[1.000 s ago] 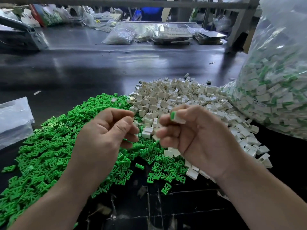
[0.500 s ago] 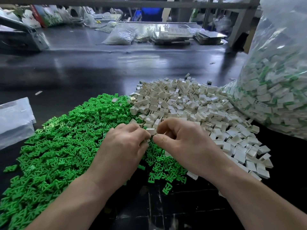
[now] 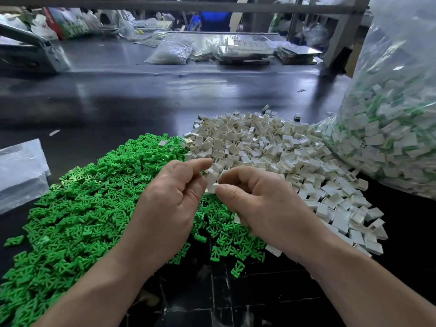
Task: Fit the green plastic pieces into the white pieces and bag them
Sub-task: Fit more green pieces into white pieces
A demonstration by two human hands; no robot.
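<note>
A wide heap of green plastic pieces covers the black table on the left, and a heap of white pieces lies beside it on the right. My left hand and my right hand meet above the border of the two heaps. Between their fingertips sits one white piece; my right thumb and forefinger pinch it, and my left fingers curl against its other side. Whether a green piece is in my left hand is hidden. A big clear bag of fitted white-and-green pieces stands at the right.
A flat clear plastic bag lies at the left edge. Bare black table stretches behind the heaps. Far back lie a filled bag, stacked trays and a grey machine. A steel post rises at the back right.
Both hands dropped from chest height to the heaps, then lifted slightly. The fitted piece that my right hand held a second ago is gone; a plain white piece is now between the fingertips.
</note>
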